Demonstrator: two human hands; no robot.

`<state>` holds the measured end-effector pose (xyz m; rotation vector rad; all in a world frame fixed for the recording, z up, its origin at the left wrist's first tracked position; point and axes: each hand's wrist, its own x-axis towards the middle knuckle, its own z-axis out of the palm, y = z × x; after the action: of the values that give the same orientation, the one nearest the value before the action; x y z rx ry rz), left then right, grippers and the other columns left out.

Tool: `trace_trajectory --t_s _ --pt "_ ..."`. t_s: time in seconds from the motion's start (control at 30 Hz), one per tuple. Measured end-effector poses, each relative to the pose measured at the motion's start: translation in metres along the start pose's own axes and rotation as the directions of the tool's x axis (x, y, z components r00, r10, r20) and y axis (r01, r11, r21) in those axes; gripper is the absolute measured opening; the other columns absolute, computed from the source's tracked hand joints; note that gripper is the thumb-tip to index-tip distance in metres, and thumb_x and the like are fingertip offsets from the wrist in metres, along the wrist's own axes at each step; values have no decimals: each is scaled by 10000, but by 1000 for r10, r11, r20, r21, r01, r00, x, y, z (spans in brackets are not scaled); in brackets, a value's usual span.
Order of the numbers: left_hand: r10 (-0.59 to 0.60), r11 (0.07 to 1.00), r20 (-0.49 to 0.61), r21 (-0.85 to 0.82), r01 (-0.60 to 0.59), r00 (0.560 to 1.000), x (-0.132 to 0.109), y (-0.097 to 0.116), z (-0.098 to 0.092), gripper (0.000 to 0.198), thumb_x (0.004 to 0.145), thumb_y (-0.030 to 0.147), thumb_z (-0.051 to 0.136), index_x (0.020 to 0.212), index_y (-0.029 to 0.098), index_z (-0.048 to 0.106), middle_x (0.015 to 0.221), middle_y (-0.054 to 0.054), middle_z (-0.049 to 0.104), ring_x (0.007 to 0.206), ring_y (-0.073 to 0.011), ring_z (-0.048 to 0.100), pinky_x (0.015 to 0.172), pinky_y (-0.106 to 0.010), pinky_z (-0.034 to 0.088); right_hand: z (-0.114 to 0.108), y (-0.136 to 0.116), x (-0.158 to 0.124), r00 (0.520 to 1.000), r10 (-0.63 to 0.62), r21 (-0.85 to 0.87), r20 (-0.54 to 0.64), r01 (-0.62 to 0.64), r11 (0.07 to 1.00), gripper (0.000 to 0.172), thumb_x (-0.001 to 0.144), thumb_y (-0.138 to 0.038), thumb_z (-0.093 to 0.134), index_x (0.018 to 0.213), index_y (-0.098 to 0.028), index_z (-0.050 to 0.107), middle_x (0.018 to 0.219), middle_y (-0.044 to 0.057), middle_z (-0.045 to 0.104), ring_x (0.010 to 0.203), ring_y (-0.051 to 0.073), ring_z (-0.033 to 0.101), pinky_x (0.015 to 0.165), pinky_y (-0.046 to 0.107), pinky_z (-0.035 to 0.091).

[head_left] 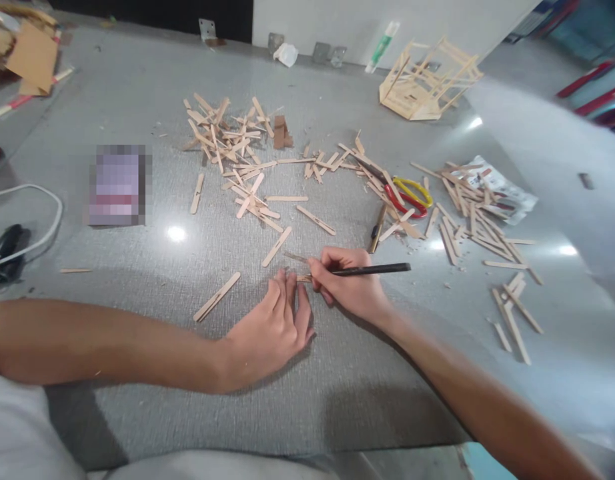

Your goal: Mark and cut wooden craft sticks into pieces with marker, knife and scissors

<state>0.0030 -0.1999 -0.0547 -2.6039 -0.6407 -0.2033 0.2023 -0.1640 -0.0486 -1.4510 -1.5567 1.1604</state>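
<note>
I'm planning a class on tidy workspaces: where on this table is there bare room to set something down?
The table has bare room between the left hand, right forearm and near edge. Another patch, with tiny scraps, lies between the blurred purple item and the stick heap. It is crowded at that heap, around the scissors and at the stick-strewn white packet.

Left forearm (112, 340) in from left, near level; left hand (275, 320) palm down, fingers (289, 293) pointing forward. Right forearm (467, 387) diagonal from lower right; right hand (350, 283) curled, pinching, just beside left.
</note>
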Motion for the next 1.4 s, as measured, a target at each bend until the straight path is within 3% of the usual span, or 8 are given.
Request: trace_trajectory --t_s 0.37,0.57,1.03,1.4 --pt "-17 1000 -26 24 17 1000 2 -1 0 619 1069 473 446 1277 -69 662 1208 -295 728 1152 -382 729 972 -440 486 1 -2 4 999 -1 -39 43 3 999 470 939 -438 693 574 -213 501 427 -52 523 328 71 449 380 221 334" --pt "-23 999 -12 21 23 1000 2 0 0 623 1066 475 454 1288 -72 654 1219 -307 719 1163 -383 724 978 -445 489 0 -1 4 999 -33 -143 41 39 989 464 953 -377 661 559 -215 479 427 -53 494 352 72 436 389 227 312" --pt "-16 1000 3 -5 16 1000 1 0 1 618 1076 453 446 1306 -89 635 1239 -320 706 1184 -404 710 981 -463 486 -1 -7 3 998 -56 -205 31 61 977 429 951 -274 598 546 -219 471 415 -52 486 374 77 429 427 235 350" --pt "-16 1000 -16 -5 16 1000 1 -1 2 612 1074 446 459 1299 -95 636 1218 -324 713 1162 -401 719 977 -461 475 5 -3 2 1000 -4 -58 14 5 998 449 955 -391 670 582 -217 489 406 -64 507 345 70 435 411 218 363"
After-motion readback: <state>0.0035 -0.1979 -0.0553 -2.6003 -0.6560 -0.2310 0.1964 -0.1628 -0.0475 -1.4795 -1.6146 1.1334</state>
